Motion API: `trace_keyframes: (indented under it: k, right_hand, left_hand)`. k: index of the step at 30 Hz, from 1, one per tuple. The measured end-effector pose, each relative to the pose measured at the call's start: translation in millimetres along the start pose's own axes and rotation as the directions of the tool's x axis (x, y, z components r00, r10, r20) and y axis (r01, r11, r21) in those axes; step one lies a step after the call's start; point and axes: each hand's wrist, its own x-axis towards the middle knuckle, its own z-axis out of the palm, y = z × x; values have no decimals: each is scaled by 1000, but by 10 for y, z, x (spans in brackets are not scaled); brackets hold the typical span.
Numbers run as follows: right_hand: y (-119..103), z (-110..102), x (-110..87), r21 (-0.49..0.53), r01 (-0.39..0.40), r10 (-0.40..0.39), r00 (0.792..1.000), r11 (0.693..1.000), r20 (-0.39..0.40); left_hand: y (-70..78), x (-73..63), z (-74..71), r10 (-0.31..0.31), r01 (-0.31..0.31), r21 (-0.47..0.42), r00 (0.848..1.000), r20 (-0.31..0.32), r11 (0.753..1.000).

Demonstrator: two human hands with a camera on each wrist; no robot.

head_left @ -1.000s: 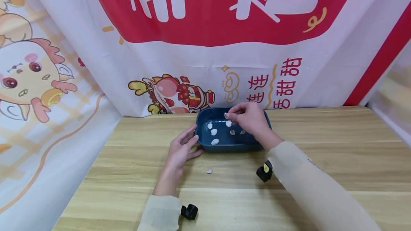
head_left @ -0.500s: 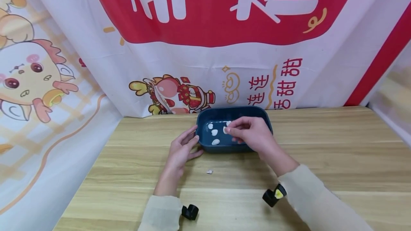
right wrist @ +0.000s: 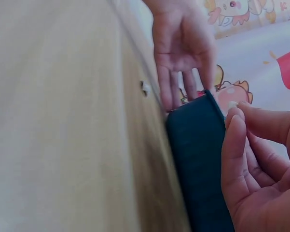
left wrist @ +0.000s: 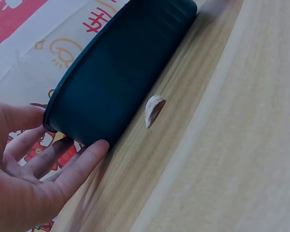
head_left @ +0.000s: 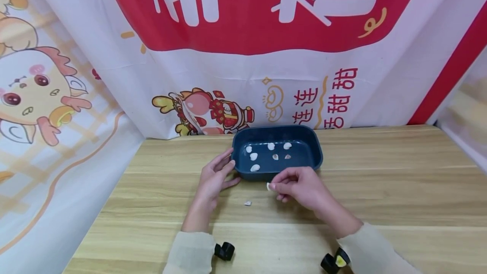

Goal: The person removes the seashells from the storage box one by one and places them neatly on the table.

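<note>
My right hand (head_left: 300,187) pinches a small whitish shell (head_left: 269,186) between thumb and fingertips, just in front of the dark blue basin's near wall. The same pale shell (right wrist: 232,104) shows at the right fingertips in the right wrist view. My left hand (head_left: 214,176) touches the left end of the rectangular basin (head_left: 281,176), its fingers fairly straight and spread. Inside the basin lie several shells, white ones such as a shell (head_left: 255,167) and two smaller brownish ones (head_left: 275,157). One more shell (head_left: 248,203) rests on the tabletop before the basin.
The wooden table (head_left: 160,206) spreads around the basin. Behind it hangs a printed cloth (head_left: 213,67) in white and red, close to the basin's far side. Another printed cloth (head_left: 49,96) borders the table at left. Small black devices (head_left: 224,251) sit at both wrists.
My right hand has drawn back from over the basin toward me, bringing the pinched shell out past the near rim. The left hand and the basin keep their places.
</note>
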Motion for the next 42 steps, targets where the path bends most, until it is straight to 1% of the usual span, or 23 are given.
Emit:
trace_keyframes:
  k: [5,11,14,18,23,29,33,42]
  right_hand:
    - [135,16,-12,-52,-26,26,1000,998,2]
    - [284,-42,-32,-127,-10,17,998,992,58]
    - [327,-76,-27,-166,-13,25,997,986,72]
    - [341,-103,-8,-216,-28,38,998,976,43]
    - [347,-110,0,-264,-31,34,999,964,7]
    - [346,-85,8,-291,-14,10,1000,957,-14]
    - [342,-73,14,-304,-21,12,999,953,-31]
    - [341,-63,7,-304,-32,20,999,952,-42]
  left_hand:
    - [8,5,-6,-5,5,3,1000,-8,1000]
    - [4,4,2,-10,10,6,1000,-8,1000]
    - [1,3,1,-11,11,10,1000,-4,1000]
    - [0,4,0,-10,10,6,1000,-1,1000]
    - [1,2,-5,-13,13,3,1000,-7,1000]
    - [1,2,-9,-15,15,0,1000,-6,1000]
    - [-1,3,-5,-12,12,-2,1000,-10,1000]
    - [-4,7,-6,-13,13,5,1000,-5,1000]
